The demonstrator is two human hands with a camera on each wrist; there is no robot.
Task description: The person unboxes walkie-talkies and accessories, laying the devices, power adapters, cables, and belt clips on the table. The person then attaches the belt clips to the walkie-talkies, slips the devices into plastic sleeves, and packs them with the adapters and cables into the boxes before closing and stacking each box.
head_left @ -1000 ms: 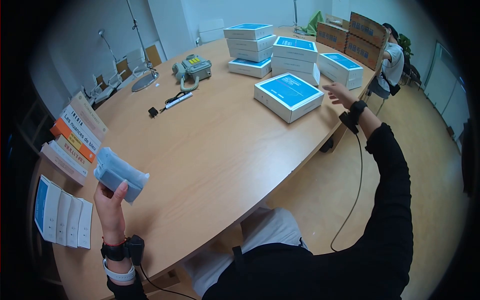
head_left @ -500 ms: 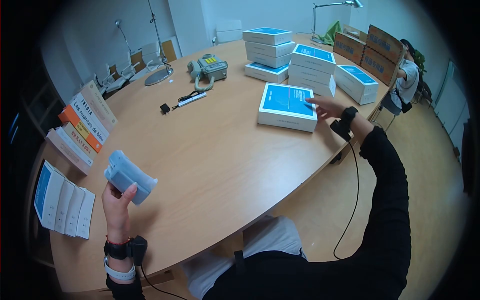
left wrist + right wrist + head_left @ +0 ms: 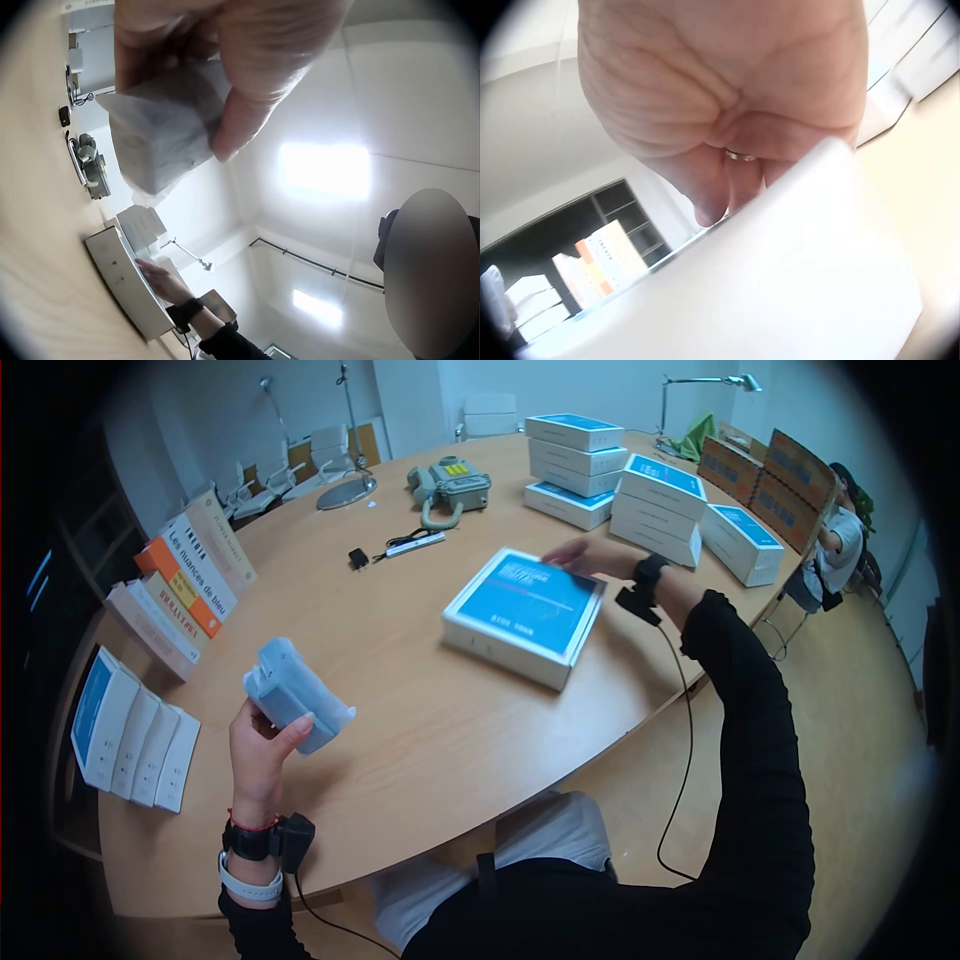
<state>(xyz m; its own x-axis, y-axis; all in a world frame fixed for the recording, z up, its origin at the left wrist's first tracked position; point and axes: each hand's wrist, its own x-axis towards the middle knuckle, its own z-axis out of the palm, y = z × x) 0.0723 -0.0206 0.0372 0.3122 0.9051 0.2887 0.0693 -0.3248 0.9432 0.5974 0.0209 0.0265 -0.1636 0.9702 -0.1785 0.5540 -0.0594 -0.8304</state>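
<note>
In the head view my left hand (image 3: 262, 758) holds a pale blue wrapped packet (image 3: 296, 695) above the table, thumb across its near side. The left wrist view shows the packet (image 3: 161, 124) pinched between thumb and fingers. A white box with a blue top (image 3: 522, 610) lies mid-table, turned at an angle. On its far right edge rests my right hand (image 3: 600, 557), fingers stretched over the top. From the right wrist, the fingers of the hand (image 3: 727, 90) reach over the edge of the box (image 3: 765, 277); the thumb is hidden.
Several similar boxes (image 3: 655, 510) are stacked behind, at the right. A telephone (image 3: 450, 488), a power strip (image 3: 415, 545) and a lamp base (image 3: 346, 493) stand farther back. Books (image 3: 190, 570) and upright white boxes (image 3: 130, 735) line the left. A person (image 3: 840, 550) sits beyond cardboard boxes (image 3: 790, 490).
The box has slid left and nearer across the table and turned, with my right hand moving onto its top edge. My left hand still holds the packet. The head view has swung right.
</note>
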